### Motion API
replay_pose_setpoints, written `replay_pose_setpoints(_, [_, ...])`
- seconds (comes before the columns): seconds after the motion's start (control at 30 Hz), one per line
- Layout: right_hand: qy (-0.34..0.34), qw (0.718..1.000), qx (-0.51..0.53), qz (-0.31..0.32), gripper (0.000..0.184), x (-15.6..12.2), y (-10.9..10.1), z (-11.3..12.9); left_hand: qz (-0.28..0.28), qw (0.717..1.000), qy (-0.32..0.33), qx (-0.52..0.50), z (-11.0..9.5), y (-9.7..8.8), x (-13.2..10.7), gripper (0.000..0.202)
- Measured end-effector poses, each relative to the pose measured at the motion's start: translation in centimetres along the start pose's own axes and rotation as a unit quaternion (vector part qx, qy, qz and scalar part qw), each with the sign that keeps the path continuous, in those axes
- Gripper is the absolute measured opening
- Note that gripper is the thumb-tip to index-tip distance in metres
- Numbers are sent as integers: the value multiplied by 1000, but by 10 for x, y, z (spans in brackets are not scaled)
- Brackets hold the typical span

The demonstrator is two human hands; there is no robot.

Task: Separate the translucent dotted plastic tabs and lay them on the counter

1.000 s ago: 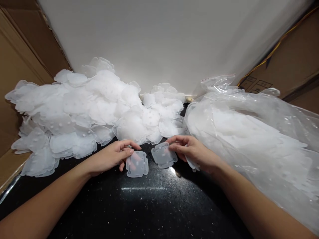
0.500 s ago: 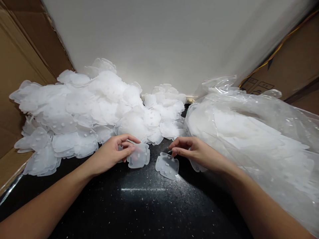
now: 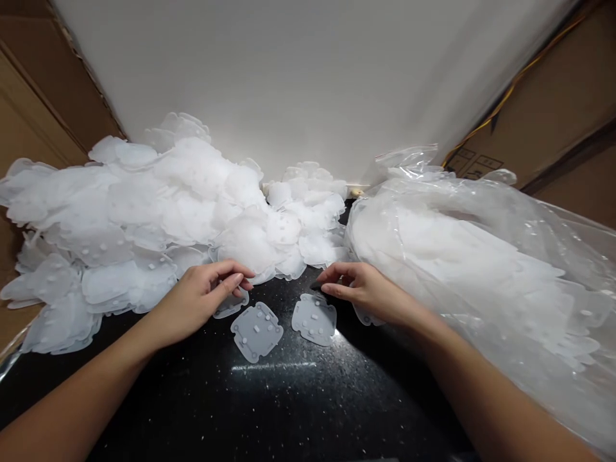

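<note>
My left hand (image 3: 209, 292) hovers with loosely bent fingers and nothing visible in them. A translucent plastic piece (image 3: 233, 304) lies partly hidden under its fingertips. Closer to me, a flat, four-lobed translucent plastic piece (image 3: 256, 332) with small raised studs rests on the black table. To the right is a similar studded piece (image 3: 314, 319), just below the fingertips of my right hand (image 3: 353, 287). That hand has curled fingers, a small gap between thumb and index, and nothing visible in it. Another piece (image 3: 367, 316) shows partly beneath it.
A large heap of the same pieces (image 3: 158, 199) spreads over the back left and middle. At right lies a clear plastic bag (image 3: 481, 256) full of them. Cardboard boxes (image 3: 38, 83) stand at both sides. Behind is a pale wall (image 3: 289, 77); the black speckled table (image 3: 269, 410) is in front.
My left hand has let go of a plastic piece, which now lies flat on the table, and has drawn back a little. The view has shifted slightly; my right hand stays beside its piece.
</note>
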State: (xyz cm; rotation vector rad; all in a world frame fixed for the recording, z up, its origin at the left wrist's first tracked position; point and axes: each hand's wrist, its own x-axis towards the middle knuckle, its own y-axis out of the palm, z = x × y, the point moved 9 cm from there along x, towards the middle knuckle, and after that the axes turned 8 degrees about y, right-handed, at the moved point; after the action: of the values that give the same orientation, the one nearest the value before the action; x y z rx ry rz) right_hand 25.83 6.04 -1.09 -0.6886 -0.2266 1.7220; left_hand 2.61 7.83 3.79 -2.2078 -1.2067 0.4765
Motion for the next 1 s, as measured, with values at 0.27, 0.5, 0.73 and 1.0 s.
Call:
replay_pose_setpoints(0.27, [-54,994,-93,16,26,-6,29,10,-20,997,9,67,3,-4,1,30])
replay_pose_setpoints(0.5, [-138,990,-15,23,17,-18,49,38,-31,972,0,234,10,-23,-3,13])
replay_pose_setpoints(0.73, [-127,980,-151,-27,32,-17,85,53,0,977,-24,214,25,-19,-5,18])
replay_pose_setpoints(1.0, [-139,987,6,87,8,-20,92,53,68,995,-54,41,25,-4,-4,17])
